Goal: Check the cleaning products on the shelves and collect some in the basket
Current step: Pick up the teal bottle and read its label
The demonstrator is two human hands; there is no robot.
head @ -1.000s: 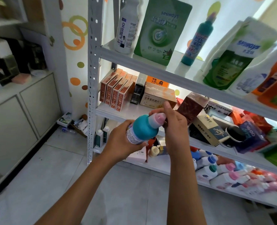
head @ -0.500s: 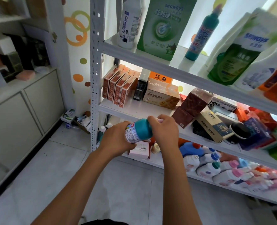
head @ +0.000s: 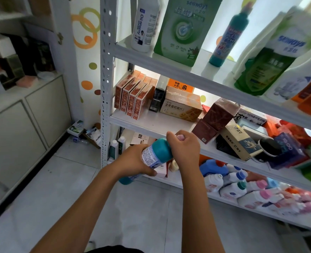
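I hold a teal bottle with a white label, tilted, in front of the white metal shelves. My left hand grips its body from below. My right hand is curled round its pink cap, which mostly hides it. On the top shelf stand a white spray bottle, a green refill pouch, a second teal bottle and more pouches. No basket is in view.
Boxes and cartons fill the middle shelf. Several white detergent bottles with coloured caps lie on the bottom shelf. A grey cabinet runs along the left wall, with litter on the tiled floor beside it.
Both hands have lowered the teal bottle from the middle shelf's height. My right hand has closed over the pink cap, which showed fully a second ago.
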